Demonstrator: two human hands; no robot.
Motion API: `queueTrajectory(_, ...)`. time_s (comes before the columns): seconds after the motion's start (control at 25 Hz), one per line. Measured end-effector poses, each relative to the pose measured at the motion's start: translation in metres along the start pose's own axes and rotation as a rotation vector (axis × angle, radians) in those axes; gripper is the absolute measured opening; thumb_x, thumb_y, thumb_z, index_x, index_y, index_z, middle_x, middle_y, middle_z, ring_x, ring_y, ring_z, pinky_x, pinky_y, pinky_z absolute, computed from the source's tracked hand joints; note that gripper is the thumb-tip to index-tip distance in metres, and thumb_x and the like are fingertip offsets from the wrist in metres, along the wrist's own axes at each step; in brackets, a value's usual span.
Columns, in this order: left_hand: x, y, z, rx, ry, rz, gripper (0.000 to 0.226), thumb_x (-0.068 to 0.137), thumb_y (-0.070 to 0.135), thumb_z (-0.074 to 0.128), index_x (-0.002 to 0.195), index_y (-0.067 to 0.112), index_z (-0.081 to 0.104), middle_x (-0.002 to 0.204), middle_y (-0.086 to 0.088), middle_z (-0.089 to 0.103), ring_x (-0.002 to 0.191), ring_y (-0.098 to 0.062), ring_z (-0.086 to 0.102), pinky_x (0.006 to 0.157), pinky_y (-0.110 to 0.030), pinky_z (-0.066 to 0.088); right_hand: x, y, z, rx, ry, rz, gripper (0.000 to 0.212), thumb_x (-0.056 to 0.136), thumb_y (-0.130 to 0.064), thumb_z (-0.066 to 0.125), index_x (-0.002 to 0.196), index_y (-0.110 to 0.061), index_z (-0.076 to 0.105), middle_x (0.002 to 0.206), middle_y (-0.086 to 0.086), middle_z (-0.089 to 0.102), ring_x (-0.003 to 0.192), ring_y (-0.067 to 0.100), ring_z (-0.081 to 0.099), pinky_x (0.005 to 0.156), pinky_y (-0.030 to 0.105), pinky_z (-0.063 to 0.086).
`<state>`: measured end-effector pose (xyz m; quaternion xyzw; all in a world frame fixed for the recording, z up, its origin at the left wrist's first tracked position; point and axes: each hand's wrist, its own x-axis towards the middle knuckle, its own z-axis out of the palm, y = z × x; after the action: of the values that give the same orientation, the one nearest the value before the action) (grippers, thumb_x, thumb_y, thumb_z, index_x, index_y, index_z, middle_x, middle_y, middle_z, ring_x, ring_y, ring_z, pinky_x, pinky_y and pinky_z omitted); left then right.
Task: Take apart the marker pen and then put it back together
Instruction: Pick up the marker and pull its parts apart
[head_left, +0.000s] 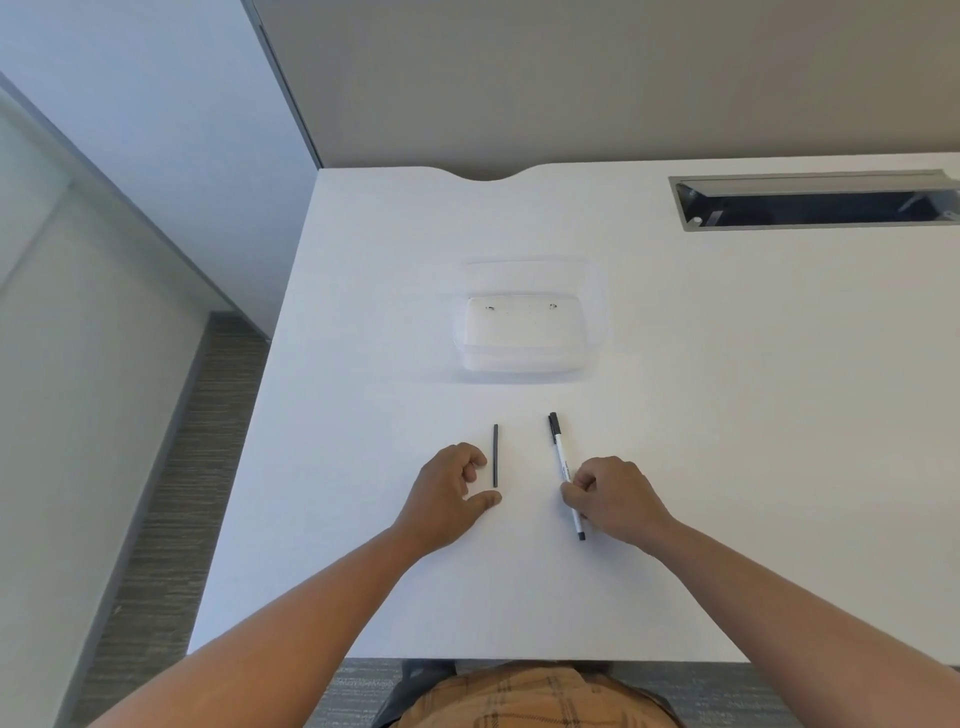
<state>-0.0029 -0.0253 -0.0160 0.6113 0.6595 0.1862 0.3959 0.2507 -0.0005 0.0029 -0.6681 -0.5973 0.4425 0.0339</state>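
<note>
A white marker pen (560, 457) with a black cap at its far end lies on the white table (727, 415), pointing away from me. My right hand (613, 499) rests over its near half, fingers curled onto the barrel. A thin dark ink stick (495, 455) lies alone on the table to the left of the pen. My left hand (449, 493) lies just left of the stick, fingers loosely curled and thumb out, holding nothing; whether it touches the stick I cannot tell.
A clear plastic container (524, 332) stands on the table beyond the pen parts. A grey cable slot (815, 200) is cut into the table at the far right. The table's left edge drops to carpeted floor (171, 493).
</note>
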Motion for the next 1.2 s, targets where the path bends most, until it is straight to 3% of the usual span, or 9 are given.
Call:
queueTrajectory(0.2, -0.011, 0.029, -0.004, 0.005, -0.048, 0.303, 0.037, 0.082, 0.036, 0.08, 0.113, 0.029, 0.061, 0.097, 0.018, 0.058, 0.088, -0.004, 0.058, 0.077, -0.01, 0.041, -0.013, -0.017, -0.003, 0.458, -0.113, 0.006, 0.022, 0.087, -0.027, 0.071, 0.075, -0.012, 0.062, 0.059, 0.002, 0.068, 0.045, 0.015, 0.055, 0.045, 0.023, 0.037)
queueTrajectory(0.28, -0.014, 0.048, -0.01, 0.016, -0.151, 0.395, 0.053, 0.076, 0.051, 0.081, 0.122, 0.041, 0.057, 0.104, 0.026, 0.054, 0.096, -0.003, 0.058, 0.08, -0.008, 0.043, -0.015, -0.027, -0.006, 0.649, -0.14, 0.016, 0.018, 0.086, -0.026, 0.074, 0.091, -0.011, 0.064, 0.059, 0.004, 0.066, 0.046, 0.016, 0.052, 0.045, 0.024, 0.036)
queueTrajectory(0.4, -0.018, 0.073, -0.017, 0.034, -0.18, 0.471, 0.062, 0.071, 0.058, 0.082, 0.125, 0.047, 0.054, 0.106, 0.031, 0.052, 0.096, 0.0, 0.058, 0.082, -0.011, 0.046, -0.017, -0.039, -0.012, 0.823, -0.188, 0.034, 0.041, 0.083, -0.025, 0.079, 0.119, -0.027, 0.059, 0.063, 0.005, 0.064, 0.048, 0.016, 0.048, 0.045, 0.025, 0.035)
queueTrajectory(0.48, -0.022, 0.082, -0.015, 0.029, -0.095, 0.568, 0.044, 0.078, 0.048, 0.081, 0.117, 0.041, 0.062, 0.101, 0.025, 0.058, 0.089, 0.001, 0.059, 0.078, -0.023, 0.053, -0.02, -0.042, -0.014, 0.839, -0.198, 0.018, 0.041, 0.083, -0.021, 0.076, 0.121, -0.03, 0.062, 0.065, 0.006, 0.066, 0.049, 0.016, 0.046, 0.046, 0.024, 0.034)
queueTrajectory(0.56, -0.025, 0.087, -0.011, -0.015, 0.002, 0.651, 0.018, 0.087, 0.031, 0.078, 0.103, 0.025, 0.072, 0.095, 0.011, 0.067, 0.085, -0.007, 0.064, 0.073, -0.033, 0.056, -0.023, -0.044, -0.014, 0.819, -0.185, -0.027, 0.019, 0.086, -0.018, 0.067, 0.105, -0.017, 0.072, 0.065, 0.003, 0.066, 0.05, 0.016, 0.045, 0.047, 0.024, 0.034)
queueTrajectory(0.64, -0.025, 0.09, -0.013, -0.081, 0.084, 0.637, 0.004, 0.09, 0.018, 0.075, 0.093, 0.018, 0.076, 0.091, 0.008, 0.069, 0.083, -0.007, 0.065, 0.073, -0.027, 0.054, -0.026, -0.046, -0.016, 0.805, -0.159, -0.059, 0.015, 0.089, -0.018, 0.061, 0.09, -0.01, 0.074, 0.063, 0.002, 0.063, 0.052, 0.016, 0.047, 0.048, 0.023, 0.036)
queueTrajectory(0.76, -0.02, 0.091, -0.023, -0.119, 0.184, 0.556, 0.008, 0.089, 0.009, 0.074, 0.089, 0.016, 0.077, 0.086, 0.009, 0.069, 0.081, -0.006, 0.063, 0.07, -0.02, 0.051, -0.029, -0.052, -0.022, 0.799, -0.137, -0.066, 0.022, 0.086, -0.024, 0.063, 0.1, -0.012, 0.075, 0.074, 0.003, 0.071, 0.058, 0.015, 0.056, 0.051, 0.023, 0.04)
queueTrajectory(1.0, -0.013, 0.095, -0.039, -0.351, 0.127, 0.277, 0.009, 0.087, 0.013, 0.078, 0.089, 0.022, 0.079, 0.087, 0.01, 0.072, 0.083, -0.014, 0.07, 0.073, -0.029, 0.059, -0.022, -0.058, -0.024, 0.425, 0.073, -0.328, 0.009, 0.087, -0.038, 0.078, 0.095, -0.035, 0.077, 0.065, -0.012, 0.045, 0.061, 0.006, 0.044, 0.063, 0.022, 0.04)
queueTrajectory(1.2, -0.005, 0.085, -0.049, -0.37, 0.062, 0.138, 0.014, 0.092, 0.007, 0.07, 0.097, 0.018, 0.079, 0.087, 0.007, 0.077, 0.083, -0.007, 0.072, 0.076, -0.017, 0.054, -0.016, -0.059, -0.028, 0.132, 0.182, -0.454, 0.008, 0.089, -0.041, 0.073, 0.093, -0.035, 0.075, 0.092, -0.011, 0.061, 0.093, 0.009, 0.057, 0.078, 0.031, 0.046)
